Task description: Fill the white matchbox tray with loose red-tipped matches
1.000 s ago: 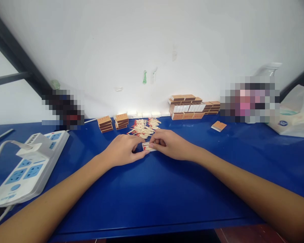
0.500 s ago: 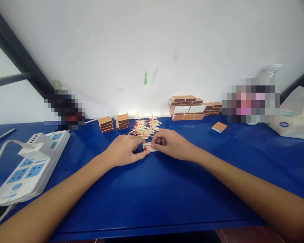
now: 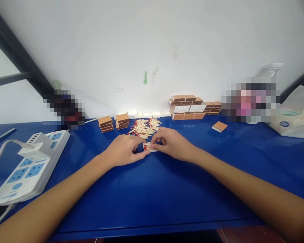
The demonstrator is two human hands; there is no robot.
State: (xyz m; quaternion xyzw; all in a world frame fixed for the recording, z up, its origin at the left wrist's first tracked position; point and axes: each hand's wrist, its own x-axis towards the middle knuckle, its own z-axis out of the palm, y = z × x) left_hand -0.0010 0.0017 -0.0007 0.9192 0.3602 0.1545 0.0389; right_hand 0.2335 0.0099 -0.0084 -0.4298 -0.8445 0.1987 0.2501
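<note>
A small white matchbox tray (image 3: pixel 155 150) lies on the blue table between my hands, with several red-tipped matches (image 3: pixel 146 147) in it. The thumb and fingers of my left hand (image 3: pixel 123 151) grip the tray's left end. My right hand (image 3: pixel 171 143) has its thumb and forefinger pinched over the matches at the tray's right part; its fingertips hide some of them. Just behind the tray spreads a loose pile of matches (image 3: pixel 144 128), heads pointing various ways.
Stacked matchboxes (image 3: pixel 105 124) stand at the back left, and a larger matchbox stack (image 3: pixel 188 116) leans by the wall. White trays (image 3: pixel 147 115) line the wall. One matchbox (image 3: pixel 220 126) lies at right. A power strip (image 3: pixel 31 170) is at left, a plastic bag (image 3: pixel 294 116) far right.
My right fingertips have shifted slightly left over the tray, and the match heads there look a little more bunched. My left hand has stayed in place.
</note>
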